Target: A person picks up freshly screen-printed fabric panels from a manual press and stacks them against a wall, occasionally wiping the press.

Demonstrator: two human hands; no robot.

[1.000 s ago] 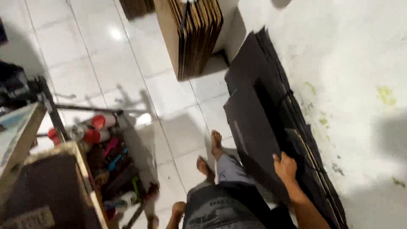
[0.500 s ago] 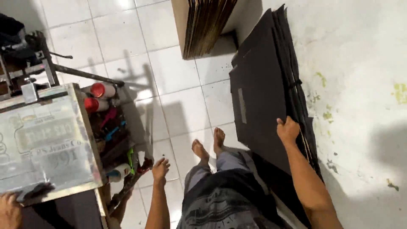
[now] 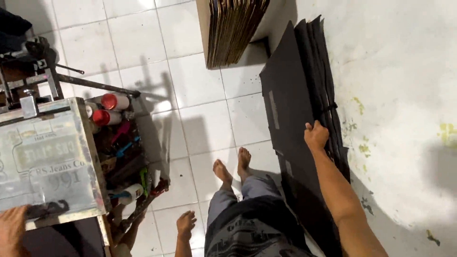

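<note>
Right hand point(image 3: 316, 135) closed on the top edge of the front black sheet point(image 3: 290, 114), fingers curled over it. Sheet belongs to a stack of black sheets point(image 3: 323, 71) leaning upright against the white wall point(image 3: 404, 95), bottom edges on the tiled floor point(image 3: 190, 85). Left hand point(image 3: 185, 222) hangs free, loosely open, holding nothing, near the printing screen frame point(image 3: 47, 162). Brown cardboard stack point(image 3: 233, 28) stands nearby. Another person's hand point(image 3: 12, 228) rests on the frame's corner.

Right arm stretched forward and out, bare forearm straight, right hand point(image 3: 316, 135) curled with fingers closed in a grip, knuckles up. Left hand point(image 3: 185, 222) hangs low at the side, fingers loose and spread, holding nothing.
</note>
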